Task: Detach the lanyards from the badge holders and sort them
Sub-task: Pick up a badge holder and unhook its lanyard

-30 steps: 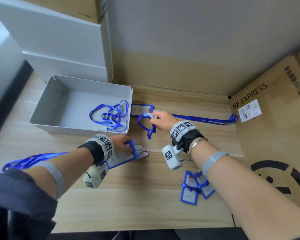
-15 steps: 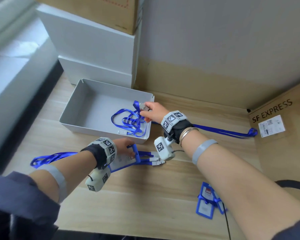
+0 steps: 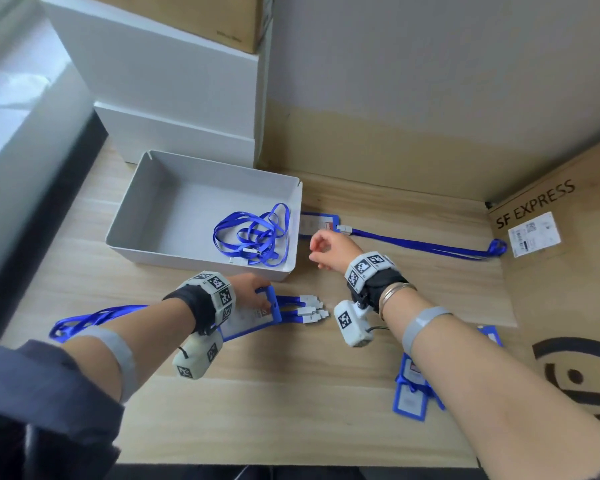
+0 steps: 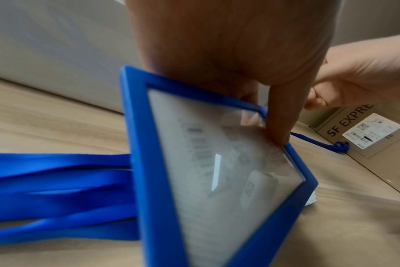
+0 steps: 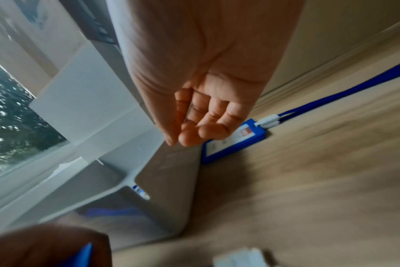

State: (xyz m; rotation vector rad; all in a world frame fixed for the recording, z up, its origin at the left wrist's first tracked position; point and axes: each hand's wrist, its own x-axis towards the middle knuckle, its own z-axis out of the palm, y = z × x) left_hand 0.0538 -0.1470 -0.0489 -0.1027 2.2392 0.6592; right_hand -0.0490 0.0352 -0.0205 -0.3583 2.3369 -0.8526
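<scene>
- Blue-framed plastic badge holder with a clear window (image 3: 253, 315) lies at centre frame in the head view, on the light wood-grain counter (image 3: 291, 403). Several blue ribbon lanyards with white clips (image 3: 302, 308) run beneath or beside it; whether each is attached cannot be told.
- The left hand (image 3: 252, 291) grips this holder's far edge; the left wrist view shows one finger (image 4: 279, 115) pressing the window with the frame tilted up. Judgement: it is pinned to stay steady while a clip is worked loose.
- The right hand (image 3: 328, 249) hovers right of the tray, fingers loosely curled and holding nothing, as the right wrist view confirms.
- A second blue badge holder with a printed card (image 3: 317, 223) lies flat just beyond that hand, beside the tray's right wall; its long blue lanyard (image 3: 426, 244) is clipped on and stretches towards the right edge.
- The shallow grey rectangular tray (image 3: 174, 202), upper left of centre, holds a tangle of loose blue lanyards (image 3: 253, 237) at its right end. Judgement: this is the lanyard sorting place.
- A pile of blue badge holders without lanyards (image 3: 409, 396) sits lower right, partly hidden by the right forearm.
- Room: the tray's left half is bare; open counter lies along the bottom. White stacked boxes (image 3: 174, 98) bound the upper left, and a brown cardboard carton marked SF EXPRESS (image 3: 568, 271) bounds the right.
</scene>
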